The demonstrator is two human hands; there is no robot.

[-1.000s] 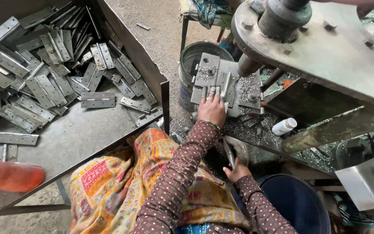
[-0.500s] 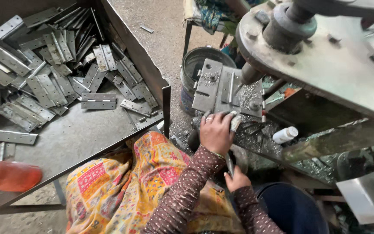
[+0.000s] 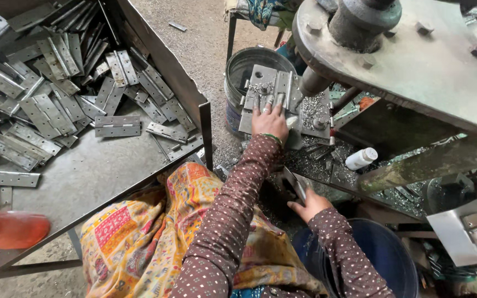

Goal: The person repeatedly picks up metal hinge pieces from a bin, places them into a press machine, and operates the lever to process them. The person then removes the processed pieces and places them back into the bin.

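Observation:
My left hand (image 3: 270, 118) lies flat, fingers spread, on a grey metal hinge plate (image 3: 260, 83) that rests on the machine's bed, next to the round steel ram (image 3: 313, 83). Metal chips (image 3: 310, 107) cover the bed beside it. My right hand (image 3: 310, 205) is lower, near my lap, and grips a narrow flat metal piece (image 3: 293, 185) that points up and left. Both arms wear brown dotted sleeves.
A big steel tray (image 3: 84, 176) on the left holds several loose hinges (image 3: 117, 126). A metal bucket (image 3: 244, 66) stands behind the bed and a blue bucket (image 3: 376, 248) at my right. A white bottle (image 3: 361, 158) lies under the heavy machine head (image 3: 415, 60). An orange object (image 3: 6, 229) is at the lower left.
My left hand has slid forward over the hinge plate and spread its fingers flat. My right hand has stayed low with the metal piece.

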